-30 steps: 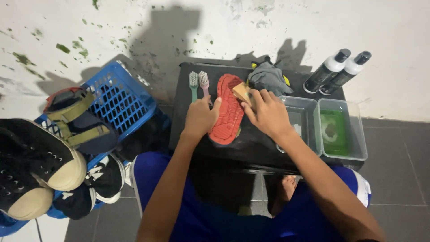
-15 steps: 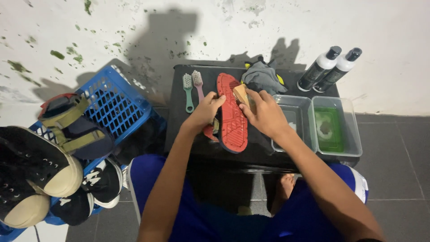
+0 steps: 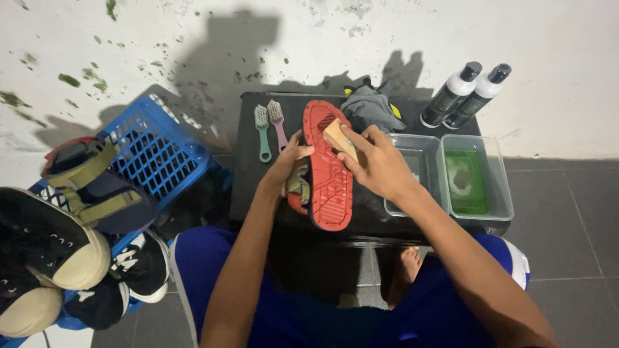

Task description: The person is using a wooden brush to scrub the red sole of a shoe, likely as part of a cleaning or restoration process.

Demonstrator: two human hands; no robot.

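— What are the hands doing?
— The left hand (image 3: 287,164) is gripping the red sandal (image 3: 329,167), sole up on the black bench (image 3: 248,187); the right hand (image 3: 377,161) is pressing a wooden brush (image 3: 338,138) against it.
— Nearly finished?
— Probably midway; more shoes are waiting in the blue basket (image 3: 151,151).

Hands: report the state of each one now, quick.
Left hand: closed on the edge of the red sandal, holding it sole-up.
Right hand: closed on a wooden brush, pressed against the sandal's sole.

Brushes (image 3: 269,130) left, tubs (image 3: 451,174) right
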